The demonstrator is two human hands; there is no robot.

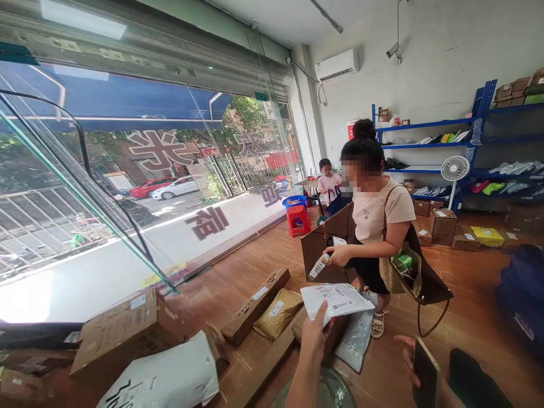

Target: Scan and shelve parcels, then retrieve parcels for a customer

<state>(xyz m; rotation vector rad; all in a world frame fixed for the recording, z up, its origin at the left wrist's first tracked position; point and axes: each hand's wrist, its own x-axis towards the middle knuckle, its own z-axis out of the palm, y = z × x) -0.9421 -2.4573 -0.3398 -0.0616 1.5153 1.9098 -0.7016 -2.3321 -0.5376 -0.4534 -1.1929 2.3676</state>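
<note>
My left hand (pixel 315 334) grips the near edge of a white plastic mailing bag (pixel 335 298), thumb on top. Printed labels face up on the bag, which is held out above the floor parcels. At the lower right, my right hand (pixel 408 358) holds a phone (pixel 426 367) upright, its fingers showing past the phone's left side; the screen cannot be read. Across from me stands a person in a pale T-shirt (pixel 376 207), whose hand (pixel 340 255) holds a labelled strip marked 2023 (pixel 319 265) beside an open brown cardboard box (pixel 312 249).
Floor parcels include a long carton (pixel 257 303), a yellow padded mailer (pixel 278 313), a large cardboard box (pixel 127 334) and a big white bag (pixel 170 371). A red stool (pixel 298 221) stands by the glass front (pixel 221 187). Blue shelves (pixel 425 145) and a fan (pixel 455 168) are at right.
</note>
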